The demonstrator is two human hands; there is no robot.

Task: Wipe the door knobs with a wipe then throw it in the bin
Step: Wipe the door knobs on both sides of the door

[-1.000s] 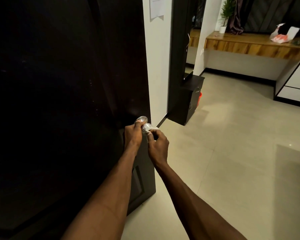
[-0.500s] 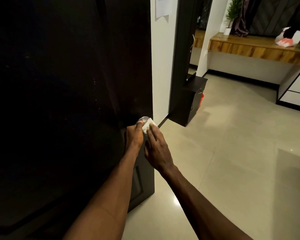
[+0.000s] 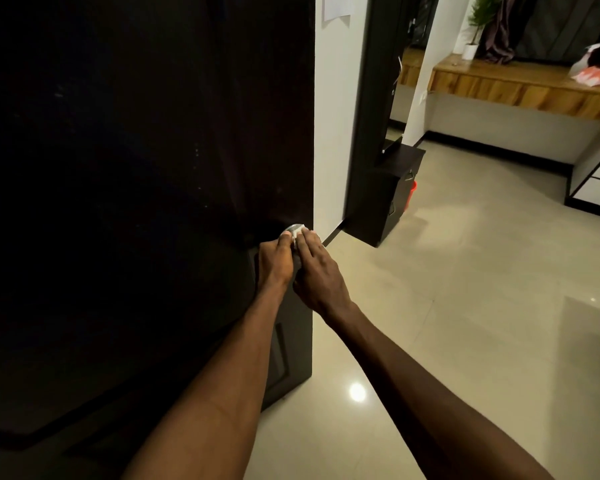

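- Since 1 s ago: right hand (image 3: 317, 271) has gone from pinching the wipe w/ curled fingers to lying flat over it, fingers straight and close together; left hand (image 3: 274, 259) hasn't shifted.
- Round silver metal door knob (image 3: 293, 229) sits at the free edge of the dark brown wooden door (image 3: 146, 168), approx mid-height; only its top rim shows above the hands.
- Small white wipe (image 3: 305, 232) is on the knob, mostly hidden under the right fingertips, a sliver showing.
- Left hand is curled round the knob from the left, thumb up on top beside the wipe.
- Right hand presses the wipe against the knob's right side, fingers narrow, not gripping.
- Both forearms are bare, reaching in from the bottom.
- Beyond the door edge: white wall (image 3: 329, 133), then a dark cabinet (image 3: 388, 199) on the glossy beige tile floor (image 3: 465, 306).
- Far right: wooden shelf (image 3: 520, 84) w/ a small potted plant (image 3: 473, 29) on it.
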